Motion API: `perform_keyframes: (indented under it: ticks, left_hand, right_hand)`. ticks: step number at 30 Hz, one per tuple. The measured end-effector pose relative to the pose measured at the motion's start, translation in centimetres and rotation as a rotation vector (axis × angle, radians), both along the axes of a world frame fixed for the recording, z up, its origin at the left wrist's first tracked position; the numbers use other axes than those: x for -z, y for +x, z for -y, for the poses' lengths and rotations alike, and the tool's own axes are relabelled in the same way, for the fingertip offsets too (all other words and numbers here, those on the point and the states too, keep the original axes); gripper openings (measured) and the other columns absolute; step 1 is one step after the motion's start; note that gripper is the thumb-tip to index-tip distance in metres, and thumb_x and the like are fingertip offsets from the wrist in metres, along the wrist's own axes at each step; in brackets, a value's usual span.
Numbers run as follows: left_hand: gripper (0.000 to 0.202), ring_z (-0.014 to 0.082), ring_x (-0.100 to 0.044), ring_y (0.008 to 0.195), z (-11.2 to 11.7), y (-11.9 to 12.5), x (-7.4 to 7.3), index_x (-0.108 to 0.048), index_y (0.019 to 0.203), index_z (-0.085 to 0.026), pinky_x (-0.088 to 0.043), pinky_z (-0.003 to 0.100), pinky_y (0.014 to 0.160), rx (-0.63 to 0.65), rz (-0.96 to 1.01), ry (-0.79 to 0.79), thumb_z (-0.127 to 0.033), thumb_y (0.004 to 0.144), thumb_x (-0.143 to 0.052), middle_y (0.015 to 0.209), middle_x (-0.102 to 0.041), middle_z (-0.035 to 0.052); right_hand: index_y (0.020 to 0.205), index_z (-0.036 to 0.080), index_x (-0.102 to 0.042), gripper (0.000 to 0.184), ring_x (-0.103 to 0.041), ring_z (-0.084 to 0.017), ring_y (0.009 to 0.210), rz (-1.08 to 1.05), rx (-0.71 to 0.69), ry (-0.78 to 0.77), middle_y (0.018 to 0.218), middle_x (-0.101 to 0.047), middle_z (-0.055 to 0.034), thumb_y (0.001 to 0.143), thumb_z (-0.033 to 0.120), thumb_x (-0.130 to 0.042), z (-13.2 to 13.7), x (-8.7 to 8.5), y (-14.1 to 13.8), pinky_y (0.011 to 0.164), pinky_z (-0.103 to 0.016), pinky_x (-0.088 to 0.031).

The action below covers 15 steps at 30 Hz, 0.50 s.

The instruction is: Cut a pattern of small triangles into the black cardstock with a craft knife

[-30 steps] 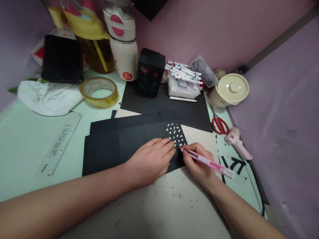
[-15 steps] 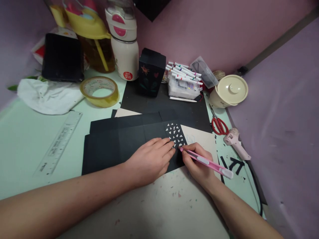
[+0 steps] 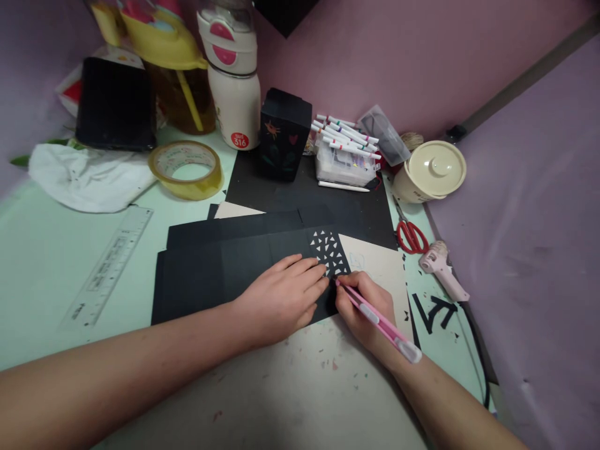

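Note:
A creased sheet of black card [image 3: 197,275] lies across the desk, with several small triangular holes near its right end that show white. My left hand [image 3: 284,297] rests flat on the card, fingers stretched toward the cut pattern. In my right hand [image 3: 368,306] is a pink utility knife [image 3: 382,322], gripped like a pen. Its tip meets the card just below the triangles, close to my left fingertips; the blade itself is too small to make out. Under the card's right side lies a pale sheet [image 3: 375,256] with a faint blue drawing.
Along the back stand a white bottle [image 3: 234,106], a black box [image 3: 285,137], markers [image 3: 347,137] and a lidded cream pot [image 3: 434,172]. Tape [image 3: 187,172] and a clear ruler [image 3: 110,269] lie left. Red-handled scissors [image 3: 411,236], a glue gun [image 3: 443,272] and black strips [image 3: 434,312] lie right.
The knife's rear end has swung down and to the left, so the knife points more steeply. My right hand has shifted slightly left. My left hand stays flat on the card.

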<state>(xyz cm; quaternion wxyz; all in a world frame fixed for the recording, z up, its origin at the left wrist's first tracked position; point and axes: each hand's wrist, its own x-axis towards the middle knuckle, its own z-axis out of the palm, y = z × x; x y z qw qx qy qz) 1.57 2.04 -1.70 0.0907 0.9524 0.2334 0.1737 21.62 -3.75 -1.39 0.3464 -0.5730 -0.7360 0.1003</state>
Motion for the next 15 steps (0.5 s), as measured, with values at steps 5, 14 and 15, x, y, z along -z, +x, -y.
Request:
perform_keyframes:
  ticks: [5, 14, 15]
  left_hand:
    - [0.036, 0.0268, -0.052, 0.129, 0.09, -0.01, 0.17, -0.060, 0.127, -0.013, -0.036, 0.043, 0.113, -0.002, -0.013, -0.007, -0.027, 0.095, -0.049, 0.135, -0.062, 0.0096]
    - [0.037, 0.0265, -0.051, 0.130, 0.21, 0.02, 0.28, -0.059, 0.128, -0.013, -0.035, 0.044, 0.114, -0.008, -0.025, 0.000, -0.027, 0.096, -0.048, 0.136, -0.061, 0.0099]
    - [0.037, 0.0266, -0.051, 0.130, 0.22, 0.03, 0.29, -0.060, 0.128, -0.013, -0.035, 0.044, 0.114, -0.009, -0.022, 0.000, -0.027, 0.095, -0.049, 0.136, -0.061, 0.0100]
  right_hand:
    - [0.090, 0.020, -0.058, 0.010, -0.066, -0.013, 0.063, 0.020, -0.019, 0.033, 0.076, -0.069, -0.0023, 0.087, 0.011, -0.057, -0.12, 0.19, 0.09, 0.060, -0.022, -0.052]
    - [0.087, 0.021, -0.056, 0.010, -0.065, -0.013, 0.061, 0.028, -0.024, 0.030, 0.075, -0.069, -0.0023, 0.087, 0.011, -0.056, -0.03, 0.15, 0.17, 0.058, -0.023, -0.051]
    - [0.087, 0.021, -0.056, 0.010, -0.064, -0.013, 0.061, 0.026, -0.022, 0.026, 0.074, -0.069, -0.0021, 0.087, 0.011, -0.056, -0.02, 0.13, 0.16, 0.058, -0.023, -0.051]
